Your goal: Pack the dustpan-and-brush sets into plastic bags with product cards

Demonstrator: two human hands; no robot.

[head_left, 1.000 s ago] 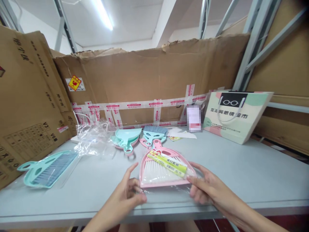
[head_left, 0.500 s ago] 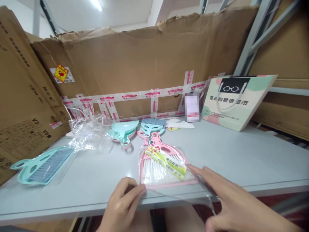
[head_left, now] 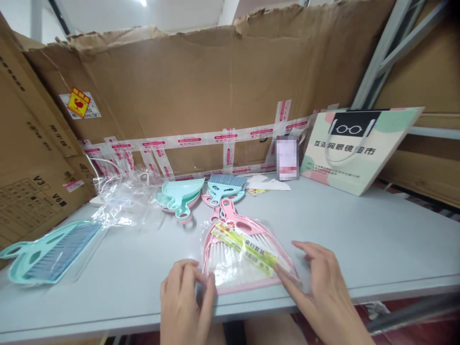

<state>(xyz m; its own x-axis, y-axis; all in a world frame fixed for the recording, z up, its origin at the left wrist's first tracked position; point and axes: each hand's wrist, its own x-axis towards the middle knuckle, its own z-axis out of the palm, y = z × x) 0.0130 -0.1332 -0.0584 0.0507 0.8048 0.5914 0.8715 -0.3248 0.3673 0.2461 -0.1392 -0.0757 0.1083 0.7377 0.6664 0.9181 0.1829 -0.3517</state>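
Head cam: bagged pink plastic dustpan-and-brush set (head_left: 232, 261) lies flat at the front of the grey desk (head_left: 359, 239), handle away, so I'd guess that's to keep its wide end reachable. Left hand (head_left: 185, 299) is curled at one corner, can't tell if it's pinching film. Right hand (head_left: 316, 285) has fingers spread, thumb on the bag, probably steadying it. Stacked mint-green plastic dustpan (head_left: 185, 191) behind, then tall brown cardboard (head_left: 187, 91), likely a backstop.
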